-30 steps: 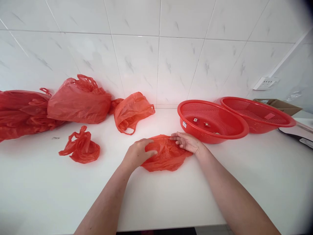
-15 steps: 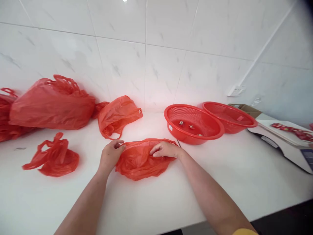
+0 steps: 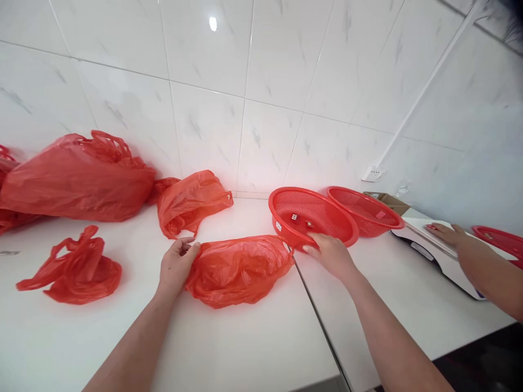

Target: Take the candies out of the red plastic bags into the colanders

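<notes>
My left hand [image 3: 175, 269] pinches the left end of a thin red plastic bag [image 3: 241, 272], its thumb lying along the bag's edge. The bag lies spread and crumpled on the white table, and a handle loop stands up at its right end. My right hand [image 3: 333, 255] is at the near rim of a red perforated plastic basket [image 3: 281, 207]. Its fingers reach over the rim and its thumb stays outside; the fingertips are partly hidden. Inside the basket lie small red-and-white pieces [image 3: 309, 224], two of them visible.
Behind stands a second red basket [image 3: 363, 209]. A co-worker's hand [image 3: 447, 234] rests on the white scale [image 3: 433, 256] at right. Full red bags [image 3: 77, 179] lie along the wall, a small bag [image 3: 81, 267] nearer. A seam [image 3: 318, 313] crosses the tabletop.
My right hand has left the bag and moved right to the basket's rim. The left hand stays at the bag. A co-worker's hand has appeared at the scale, and the view has turned rightward.
</notes>
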A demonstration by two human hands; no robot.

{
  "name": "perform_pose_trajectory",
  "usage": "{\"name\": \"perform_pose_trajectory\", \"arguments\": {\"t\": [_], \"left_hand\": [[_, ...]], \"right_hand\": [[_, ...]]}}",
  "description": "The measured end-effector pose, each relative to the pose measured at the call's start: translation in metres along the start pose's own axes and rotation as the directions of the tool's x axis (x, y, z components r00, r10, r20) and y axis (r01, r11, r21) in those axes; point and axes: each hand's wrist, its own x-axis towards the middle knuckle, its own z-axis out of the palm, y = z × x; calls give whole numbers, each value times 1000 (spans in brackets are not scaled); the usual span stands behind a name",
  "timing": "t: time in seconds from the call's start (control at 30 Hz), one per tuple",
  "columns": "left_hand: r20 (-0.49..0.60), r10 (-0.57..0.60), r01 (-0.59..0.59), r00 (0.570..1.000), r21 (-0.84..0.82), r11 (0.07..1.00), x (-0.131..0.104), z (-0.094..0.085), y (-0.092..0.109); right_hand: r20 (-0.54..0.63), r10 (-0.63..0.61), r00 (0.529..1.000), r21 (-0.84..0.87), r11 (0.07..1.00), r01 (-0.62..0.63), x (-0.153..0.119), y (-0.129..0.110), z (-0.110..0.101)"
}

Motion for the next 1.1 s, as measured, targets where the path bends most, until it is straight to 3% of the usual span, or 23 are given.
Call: {"name": "perform_pose_trajectory", "arguments": {"t": [0.07, 0.13, 0.37, 0.67, 0.9, 1.1], "left_hand": [[-33, -11, 12, 999, 9, 1000, 0, -1, 0], [-49, -23, 24, 999, 11, 1000, 0, -1, -2], [-40, -35, 36, 999, 39, 999, 2, -1, -6], [-23, -80, 81, 997, 56, 995, 0, -2, 4], [16, -47, 45, 999, 102, 994, 2, -2, 0], [-1, 34, -34, 999, 60, 998, 4, 0, -8]], "right_hand": [[129, -41, 991, -134, 989, 58, -21, 14, 7], [187, -59, 981, -229, 968, 102, -44, 20, 17], [206, -33, 978, -400, 909, 115, -97, 4, 33], [211, 44, 977, -463, 884, 60, -116, -17, 16], [267, 47, 963, -464, 882, 85, -115, -35, -13], [347, 244, 905, -501, 865, -41, -104, -37, -41]]}}
